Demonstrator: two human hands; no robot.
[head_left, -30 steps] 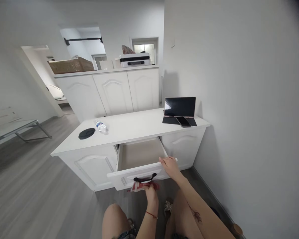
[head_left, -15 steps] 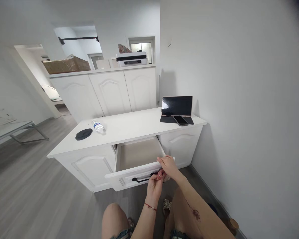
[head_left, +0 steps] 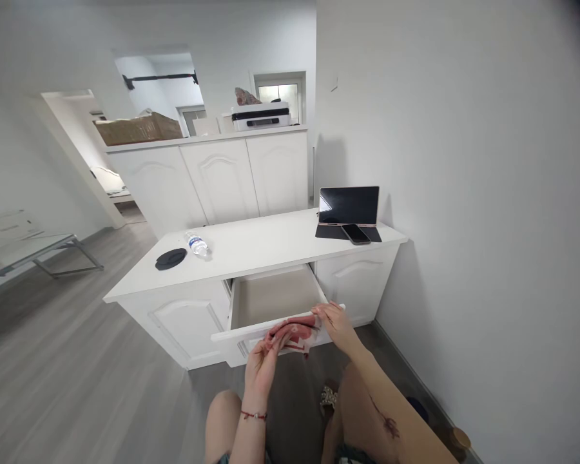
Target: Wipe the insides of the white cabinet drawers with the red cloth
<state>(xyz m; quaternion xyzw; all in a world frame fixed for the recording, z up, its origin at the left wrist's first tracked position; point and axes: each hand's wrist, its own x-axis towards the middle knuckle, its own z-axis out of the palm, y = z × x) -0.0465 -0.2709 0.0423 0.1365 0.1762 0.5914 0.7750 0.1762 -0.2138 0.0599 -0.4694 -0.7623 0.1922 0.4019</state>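
A low white cabinet [head_left: 251, 248] stands against the wall with its middle drawer [head_left: 270, 298] pulled open; the drawer looks bare inside. Both my hands hold a small red and white cloth [head_left: 294, 330] just above the drawer's front edge. My left hand [head_left: 261, 361] grips its left end with fingers curled. My right hand [head_left: 336, 322] pinches its right end beside the drawer's right corner. My bare knees show below.
On the cabinet top lie a black round disc [head_left: 170, 258], a water bottle [head_left: 196, 244] on its side, and a tablet on a stand [head_left: 348, 207] with a phone [head_left: 356, 234]. A taller white cupboard [head_left: 212, 174] stands behind. A glass table [head_left: 24, 248] is at the left.
My left hand brought the red cloth up from below the drawer handle to the drawer's front edge. My right hand left the drawer edge and took the cloth's other end.
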